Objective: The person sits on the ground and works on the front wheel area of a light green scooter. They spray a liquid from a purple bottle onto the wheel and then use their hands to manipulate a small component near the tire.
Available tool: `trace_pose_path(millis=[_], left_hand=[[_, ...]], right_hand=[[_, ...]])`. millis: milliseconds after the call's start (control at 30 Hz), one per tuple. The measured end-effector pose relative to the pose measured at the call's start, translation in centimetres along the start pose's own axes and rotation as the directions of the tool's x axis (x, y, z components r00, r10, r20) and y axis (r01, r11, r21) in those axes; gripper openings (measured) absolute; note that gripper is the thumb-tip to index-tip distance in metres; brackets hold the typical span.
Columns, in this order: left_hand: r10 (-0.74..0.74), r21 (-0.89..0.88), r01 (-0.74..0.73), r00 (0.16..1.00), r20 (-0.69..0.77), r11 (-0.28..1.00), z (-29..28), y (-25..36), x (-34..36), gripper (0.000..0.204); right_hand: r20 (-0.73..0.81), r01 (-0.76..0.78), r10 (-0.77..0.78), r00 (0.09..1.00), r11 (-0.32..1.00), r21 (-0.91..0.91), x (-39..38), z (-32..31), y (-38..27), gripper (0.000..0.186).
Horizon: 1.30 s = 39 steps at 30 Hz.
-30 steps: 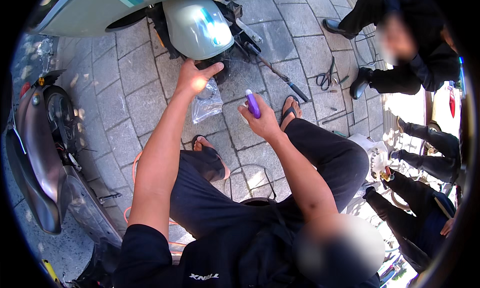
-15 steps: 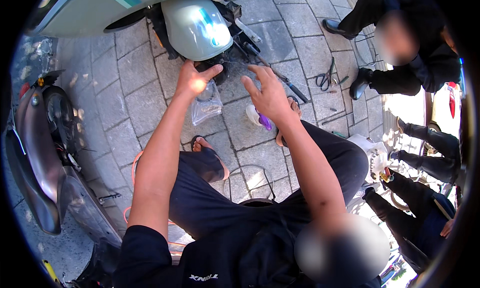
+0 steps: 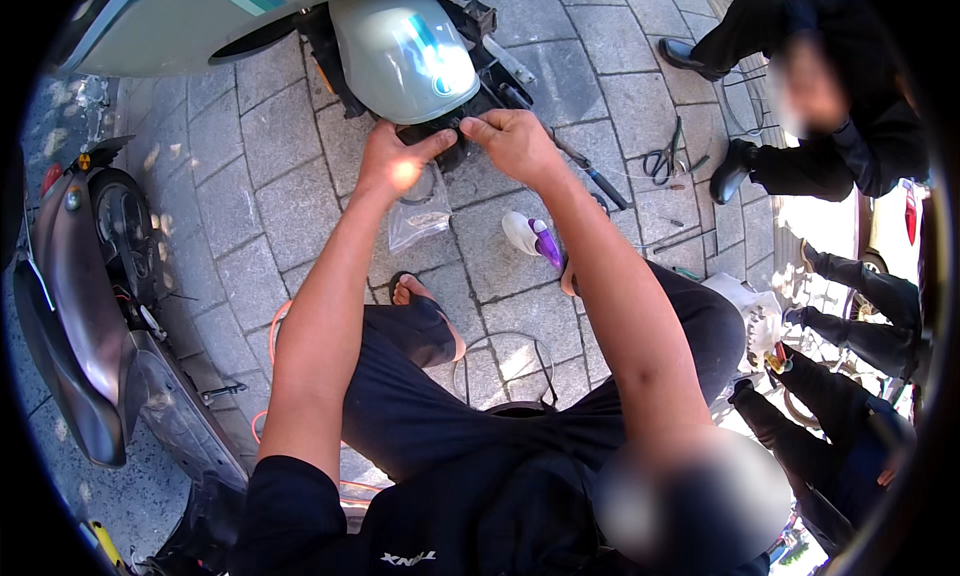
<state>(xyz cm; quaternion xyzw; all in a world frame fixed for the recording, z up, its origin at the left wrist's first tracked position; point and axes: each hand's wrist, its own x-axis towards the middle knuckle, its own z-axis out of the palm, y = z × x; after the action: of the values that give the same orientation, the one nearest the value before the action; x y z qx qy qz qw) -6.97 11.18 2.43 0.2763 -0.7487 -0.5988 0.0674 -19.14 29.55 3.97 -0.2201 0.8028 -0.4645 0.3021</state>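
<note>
A glossy pale green mudguard (image 3: 395, 61) juts out below a larger body panel (image 3: 170, 26) of the same colour, apparently on a scooter. Under its near edge is a black part (image 3: 430, 131). My left hand (image 3: 395, 161) grips this part from the left, thumb along its edge and fingers tucked beneath. From the right, my right hand (image 3: 515, 146) pinches at the same edge, thumb almost meeting the left thumb. What lies in that pinch is hidden. Just below my left hand, a clear plastic bag (image 3: 418, 216) rests on the paving.
A white and purple bottle (image 3: 532, 238) is near my right foot. A dark-handled tool (image 3: 605, 188) and pliers (image 3: 660, 161) lie to the right. A person (image 3: 790, 86) crouches at the far right. A dark scooter (image 3: 85, 306) stands left; a thin cable loop (image 3: 505, 336) is between my feet.
My right hand has moved left and in to the black part, its fingers closing. A thin wire seen between the hands earlier no longer shows. My left hand stays at the edge.
</note>
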Motion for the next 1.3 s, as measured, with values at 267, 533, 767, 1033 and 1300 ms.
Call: trace_pose_path(millis=[267, 533, 767, 1033, 1300], left_hand=[[0.078, -0.011, -0.078, 0.997, -0.007, 0.997, 0.5, -2.0, 0.2, 0.077], [0.066, -0.061, -0.067, 0.998, -0.020, 0.996, 1.1, -2.0, -0.5, 0.076], [0.065, 0.074, -0.062, 0.997, -0.039, 0.995, 1.3, -2.9, -0.4, 0.074], [0.079, 0.101, -0.074, 0.995, -0.054, 0.992, 1.3, -1.8, -0.5, 0.072], [0.093, -0.079, -0.094, 0.995, -0.024, 0.992, 1.4, -1.5, -0.5, 0.064]], right_hand=[[0.074, 0.234, -0.224, 0.972, 0.956, -0.175, 1.4, -1.0, 1.2, 0.032], [0.217, 0.127, -0.074, 0.973, 0.962, -0.241, 2.3, -1.5, 1.6, 0.029], [0.391, 0.639, -0.523, 0.758, 0.473, -0.606, 2.7, -2.2, -0.8, 0.025], [0.138, -0.282, 0.286, 0.948, 0.958, -0.051, 0.5, -0.2, -0.8, 0.029], [0.200, 0.664, -0.724, 0.660, 0.438, -0.606, 1.7, -1.5, -0.6, 0.019]])
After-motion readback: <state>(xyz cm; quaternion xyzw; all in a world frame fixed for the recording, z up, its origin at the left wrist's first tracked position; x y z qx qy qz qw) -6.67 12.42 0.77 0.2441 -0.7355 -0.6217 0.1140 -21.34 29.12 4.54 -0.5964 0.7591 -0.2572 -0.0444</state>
